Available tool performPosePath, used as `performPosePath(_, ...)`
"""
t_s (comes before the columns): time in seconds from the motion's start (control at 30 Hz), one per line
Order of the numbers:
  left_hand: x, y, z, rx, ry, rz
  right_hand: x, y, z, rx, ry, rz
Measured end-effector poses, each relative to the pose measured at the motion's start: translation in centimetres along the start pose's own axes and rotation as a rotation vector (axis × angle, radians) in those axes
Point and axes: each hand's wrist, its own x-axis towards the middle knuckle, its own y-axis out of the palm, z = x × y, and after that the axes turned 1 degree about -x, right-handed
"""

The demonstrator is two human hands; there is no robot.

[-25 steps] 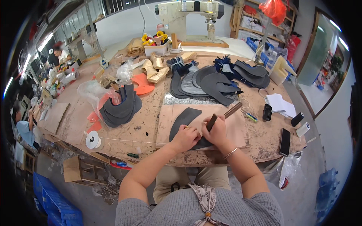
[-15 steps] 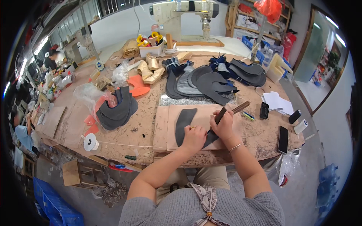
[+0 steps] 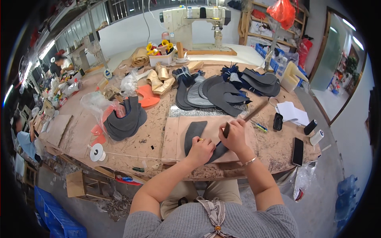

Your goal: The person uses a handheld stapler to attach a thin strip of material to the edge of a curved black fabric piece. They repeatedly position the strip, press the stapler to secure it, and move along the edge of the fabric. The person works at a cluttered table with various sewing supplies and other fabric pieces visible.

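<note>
A dark grey curved shoe-upper piece (image 3: 193,133) lies on a pale brown board (image 3: 171,139) in front of me. My left hand (image 3: 201,150), a ring on one finger, presses its bent fingers onto the piece near its middle. My right hand (image 3: 235,135) is wrapped round a hammer-like tool (image 3: 256,111). Its long brown wooden handle sticks out beyond the fist, up and right, slightly blurred. On the left of the fist shows a dark bar, its lower end close to the grey piece. Whether it touches the piece I cannot tell.
Stacked grey uppers (image 3: 127,119) lie to the left, with more tied bundles (image 3: 216,89) behind the board. A thread spool (image 3: 97,152) trails cord toward the board. A phone (image 3: 297,151) and thread cones (image 3: 316,137) stand right. A sewing machine (image 3: 194,27) is at the back.
My right hand has tilted, and the tool's handle has swung up and to the right. The fingers of my left hand stay on the grey piece. The whole view has shifted slightly.
</note>
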Motion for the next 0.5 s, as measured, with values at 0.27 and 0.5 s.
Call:
performPosePath(0.27,-0.1,-1.3,1.5,-0.155,-0.030,0.124,-1.6,1.5,0.7,0.169,0.222,-0.024)
performPosePath(0.5,-0.7,-1.4,1.1,-0.091,0.037,0.066,-1.5,1.0,2.9,0.092,0.176,-0.123)
